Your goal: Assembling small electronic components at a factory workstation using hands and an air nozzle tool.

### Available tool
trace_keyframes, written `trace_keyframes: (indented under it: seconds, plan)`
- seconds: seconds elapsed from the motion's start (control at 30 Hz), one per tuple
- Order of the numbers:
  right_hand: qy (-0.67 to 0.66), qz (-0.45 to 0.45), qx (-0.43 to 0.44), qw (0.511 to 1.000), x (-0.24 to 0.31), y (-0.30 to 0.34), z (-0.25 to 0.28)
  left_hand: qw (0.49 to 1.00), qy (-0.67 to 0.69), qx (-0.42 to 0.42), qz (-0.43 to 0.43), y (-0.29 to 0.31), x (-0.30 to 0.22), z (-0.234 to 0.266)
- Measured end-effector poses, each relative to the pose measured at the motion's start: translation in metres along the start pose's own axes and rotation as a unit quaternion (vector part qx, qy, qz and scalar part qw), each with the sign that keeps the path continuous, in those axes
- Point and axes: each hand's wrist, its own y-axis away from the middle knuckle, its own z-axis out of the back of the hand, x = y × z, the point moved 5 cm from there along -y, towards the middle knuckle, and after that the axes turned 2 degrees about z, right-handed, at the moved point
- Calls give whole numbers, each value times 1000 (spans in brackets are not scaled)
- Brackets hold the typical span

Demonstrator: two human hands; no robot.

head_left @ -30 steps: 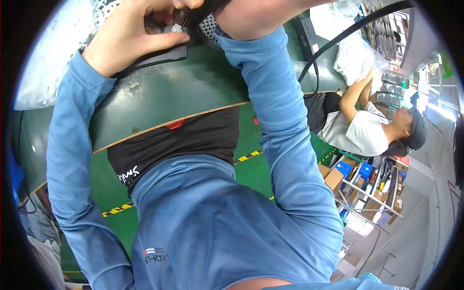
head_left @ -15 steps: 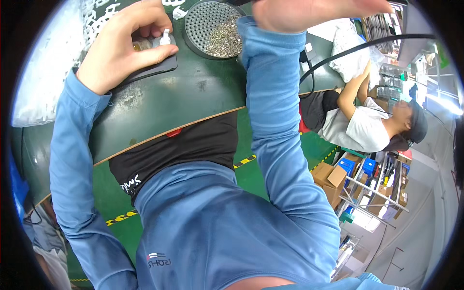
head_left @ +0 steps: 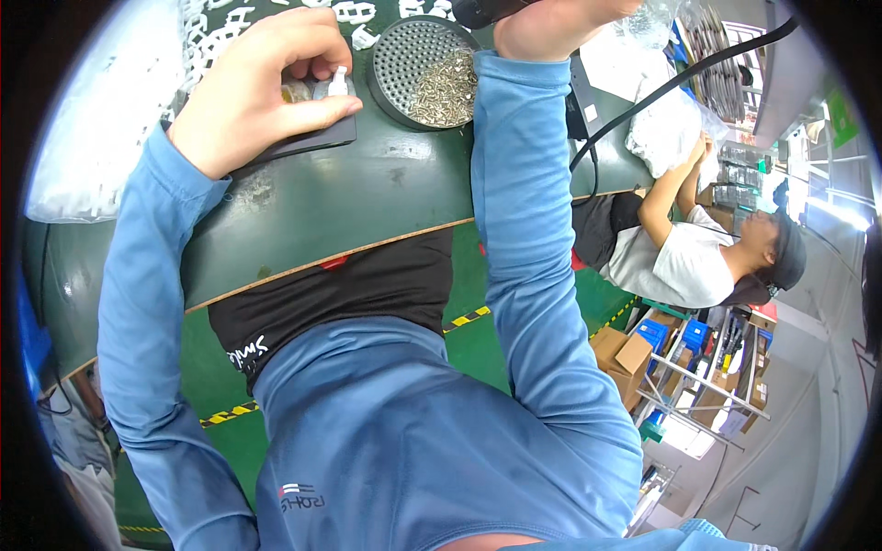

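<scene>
My left hand (head_left: 266, 92) is closed, thumb and fingers pinching a small white plastic part (head_left: 338, 83) over a flat black block (head_left: 317, 140) on the table. Some clear and yellowish material shows under its fingers. At the top edge my right hand (head_left: 556, 28) is partly cut off. It is wrapped round a dark cylindrical tool (head_left: 480, 9), whose end sticks out to the left. Between the hands stands a round grey tray (head_left: 390, 69) with a dimpled floor. Small metal screws (head_left: 444, 92) lie heaped in its right half.
Loose white plastic parts (head_left: 216, 41) lie on the green table (head_left: 404, 184) beyond my left hand. A large clear bag (head_left: 92, 129) is at the left. A black cable (head_left: 689, 78) arches at the right, near a black box (head_left: 581, 101). A seated person (head_left: 684, 248) handles a white bag (head_left: 666, 129).
My right hand has swung slightly down and left, and more of the dark tool shows. The view has shifted a little; my left hand keeps its pinch at the black block.
</scene>
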Motion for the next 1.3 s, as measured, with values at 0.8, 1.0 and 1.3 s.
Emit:
trace_keyframes:
  seconds: [0.8, 1.0, 1.3]
  plan:
    - [-215, 31, 183, 959, 80, -9, -76, 999, -21, -35, -7, -1, 2, -4]
    - [-220, -46, 215, 950, 64, 9, -107, 1000, 22, -12, 12, -19, -11, 3]
    - [-245, -82, 251, 933, 50, 18, -119, 999, 27, -28, 0, -14, -7, 4]
